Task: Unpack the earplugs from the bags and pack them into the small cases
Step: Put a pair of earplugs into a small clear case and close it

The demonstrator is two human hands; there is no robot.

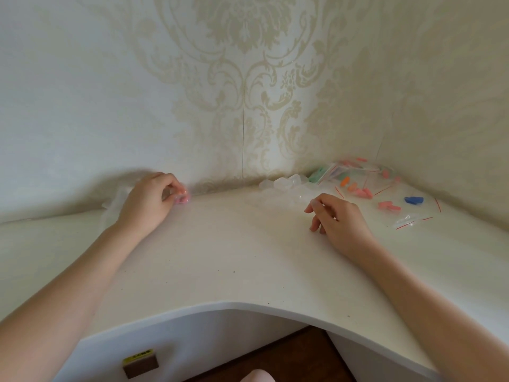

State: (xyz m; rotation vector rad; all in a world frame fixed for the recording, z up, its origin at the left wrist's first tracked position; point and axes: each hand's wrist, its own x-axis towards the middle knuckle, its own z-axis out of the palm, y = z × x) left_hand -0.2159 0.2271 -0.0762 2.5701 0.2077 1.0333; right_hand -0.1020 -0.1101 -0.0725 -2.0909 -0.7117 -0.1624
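At left of centre the left hand [148,201] pinches a small case [182,199] with pink earplugs inside, apparently setting it down finished. The right hand [334,216] hovers loosely curled, holding nothing. Next comes a reach right for empty clear cases [286,184] and bagged earplugs [358,175]; loose pink earplugs [360,192] lie nearby.
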